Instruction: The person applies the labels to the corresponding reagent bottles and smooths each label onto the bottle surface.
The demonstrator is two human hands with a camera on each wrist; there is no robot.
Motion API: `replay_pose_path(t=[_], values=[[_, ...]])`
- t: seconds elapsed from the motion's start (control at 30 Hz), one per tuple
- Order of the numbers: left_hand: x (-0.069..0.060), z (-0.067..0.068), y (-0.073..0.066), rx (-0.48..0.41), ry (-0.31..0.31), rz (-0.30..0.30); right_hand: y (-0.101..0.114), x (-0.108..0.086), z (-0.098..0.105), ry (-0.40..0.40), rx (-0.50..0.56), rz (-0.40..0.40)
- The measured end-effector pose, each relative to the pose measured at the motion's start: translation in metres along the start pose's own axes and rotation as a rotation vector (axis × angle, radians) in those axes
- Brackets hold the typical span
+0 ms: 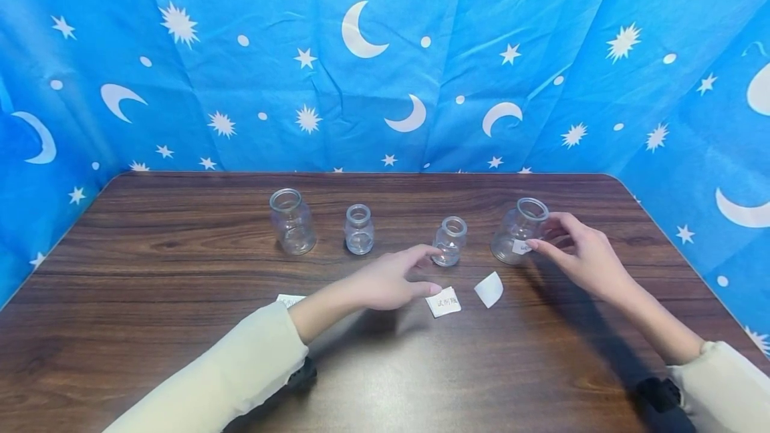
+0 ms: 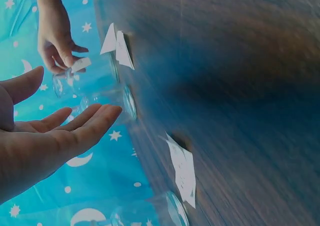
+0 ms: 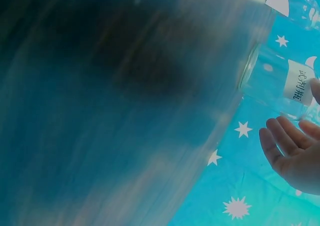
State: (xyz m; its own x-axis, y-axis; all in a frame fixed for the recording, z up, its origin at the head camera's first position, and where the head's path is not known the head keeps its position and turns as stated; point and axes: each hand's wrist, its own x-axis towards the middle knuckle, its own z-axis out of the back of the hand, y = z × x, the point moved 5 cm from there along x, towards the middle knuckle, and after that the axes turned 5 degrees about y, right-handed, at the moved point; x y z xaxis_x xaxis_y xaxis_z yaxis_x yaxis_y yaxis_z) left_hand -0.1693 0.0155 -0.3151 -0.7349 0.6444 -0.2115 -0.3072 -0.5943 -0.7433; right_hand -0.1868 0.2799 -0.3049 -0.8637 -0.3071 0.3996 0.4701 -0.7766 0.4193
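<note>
At the right, a wide glass jar (image 1: 507, 246) bears a white paper label (image 3: 298, 82) with handwritten characters. My right hand (image 1: 583, 256) is on this jar, thumb at the label's edge and bent fingers along the jar's right side; some fingertips are hidden in the head view. My left hand (image 1: 391, 279) hovers over the table with its fingers extended, empty. Its index fingertip is beside a small glass jar (image 1: 450, 246); whether they touch, I cannot tell. Below its thumb lies a written paper label (image 1: 445, 303), with a blank-looking paper piece (image 1: 489, 289) to the right.
Farther left stand a small glass jar (image 1: 359, 232) and a taller glass jar (image 1: 293, 226). Another written paper (image 2: 182, 171) lies partly behind my left forearm in the head view. The brown wooden table (image 1: 150, 252) backs onto a blue curtain (image 1: 252, 72) with moons and stars.
</note>
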Motion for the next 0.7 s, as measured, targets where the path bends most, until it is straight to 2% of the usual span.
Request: replay_pose_path(t=[0.17,0.43,0.7], values=[[-0.004,0.007,0.005,-0.018,-0.018,-0.009,-0.001,0.002,0.0,0.003,-0.004,-0.015],[-0.01,0.014,0.01,-0.054,-0.03,-0.008,-0.012,0.001,0.003,0.077,0.029,-0.055],[-0.014,0.02,0.019,-0.065,-0.058,-0.032,-0.011,-0.004,0.007,0.13,0.016,-0.038]])
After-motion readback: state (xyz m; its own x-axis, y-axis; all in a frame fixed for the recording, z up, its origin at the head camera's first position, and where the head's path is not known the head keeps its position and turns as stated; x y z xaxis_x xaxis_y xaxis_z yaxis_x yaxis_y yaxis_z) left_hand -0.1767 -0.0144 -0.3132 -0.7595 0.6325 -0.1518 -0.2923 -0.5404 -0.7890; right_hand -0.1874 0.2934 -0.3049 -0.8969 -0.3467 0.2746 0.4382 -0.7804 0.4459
